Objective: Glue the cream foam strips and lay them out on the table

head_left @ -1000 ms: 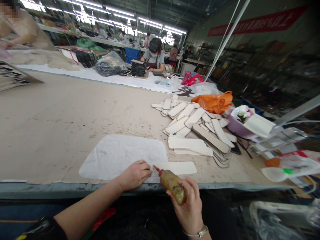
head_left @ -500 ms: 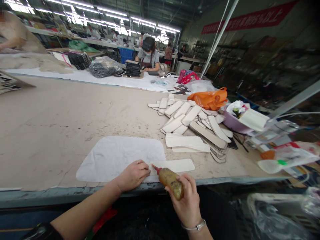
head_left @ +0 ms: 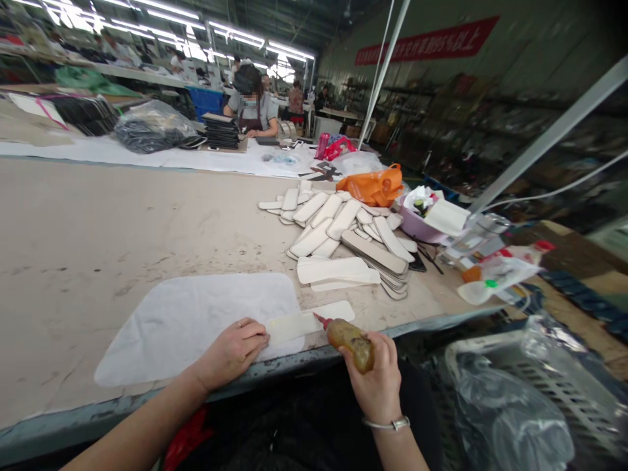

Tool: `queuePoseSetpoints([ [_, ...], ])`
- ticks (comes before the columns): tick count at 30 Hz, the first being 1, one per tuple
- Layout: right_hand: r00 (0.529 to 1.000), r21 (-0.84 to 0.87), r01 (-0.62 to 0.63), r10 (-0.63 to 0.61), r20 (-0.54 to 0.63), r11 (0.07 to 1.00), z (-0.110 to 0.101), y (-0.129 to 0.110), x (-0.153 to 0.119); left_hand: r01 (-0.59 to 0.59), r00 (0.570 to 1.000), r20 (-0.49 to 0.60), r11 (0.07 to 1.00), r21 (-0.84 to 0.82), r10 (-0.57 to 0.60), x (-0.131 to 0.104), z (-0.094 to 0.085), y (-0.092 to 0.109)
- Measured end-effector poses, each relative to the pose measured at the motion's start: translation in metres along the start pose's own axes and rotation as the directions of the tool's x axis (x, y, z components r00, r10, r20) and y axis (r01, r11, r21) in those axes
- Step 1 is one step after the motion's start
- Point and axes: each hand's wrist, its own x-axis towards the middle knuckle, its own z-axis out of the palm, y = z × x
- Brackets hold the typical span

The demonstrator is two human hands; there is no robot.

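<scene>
Near the table's [head_left: 147, 216] front edge, holds a smudged amber bottle [head_left: 346, 340] in the right hand [head_left: 377, 371], fingers wrapped round its base. Angles its red nozzle [head_left: 322, 320] leftward to a long, flat cream strip [head_left: 299, 322], partly over white cloth [head_left: 210, 301]. Rests the curled left hand [head_left: 235, 352] at the strip's left end, any grip hidden.

Soft, even light on your long beige paper-covered worktable [head_left: 147, 216]; glare from straight white ceiling tubes [head_left: 176, 19] beyond it; dark green wall [head_left: 530, 59] behind its right end dim.
</scene>
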Motion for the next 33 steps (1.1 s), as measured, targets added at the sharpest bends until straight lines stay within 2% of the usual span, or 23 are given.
queuePoseSetpoints([
  [10,0.985,-0.116,-0.137,0.123,-0.121,0.984,-0.012,0.032,0.008,-0.043,0.999,0.002,0.997,0.058,0.043,-0.006,0.005,-0.008],
  [15,0.972,-0.149,-0.180,0.152,-0.176,0.972,-0.015,0.034,0.013,-0.041,0.999,-0.002,0.997,0.065,0.041,-0.006,0.007,-0.010],
  [18,0.972,-0.077,-0.152,0.135,-0.191,0.985,-0.016,0.030,0.012,-0.027,1.000,0.003,0.998,0.063,0.027,-0.006,0.007,-0.009],
  [22,0.985,0.179,-0.153,0.164,-0.047,0.972,-0.007,0.013,0.006,0.001,1.000,0.017,0.999,0.050,-0.002,-0.007,0.007,-0.007],
  [25,0.990,0.298,-0.138,0.120,0.077,0.945,0.005,-0.006,0.001,0.016,1.000,0.021,0.999,0.035,-0.016,-0.008,0.007,-0.007],
  [29,0.985,0.367,-0.115,0.059,0.161,0.923,0.018,-0.025,0.000,0.033,0.999,0.029,0.999,0.017,-0.033,-0.007,0.006,-0.006],
  [33,0.982,0.369,-0.118,0.053,0.182,0.922,0.027,-0.030,-0.002,0.024,0.999,0.031,1.000,0.014,-0.024,-0.005,0.005,-0.006],
])
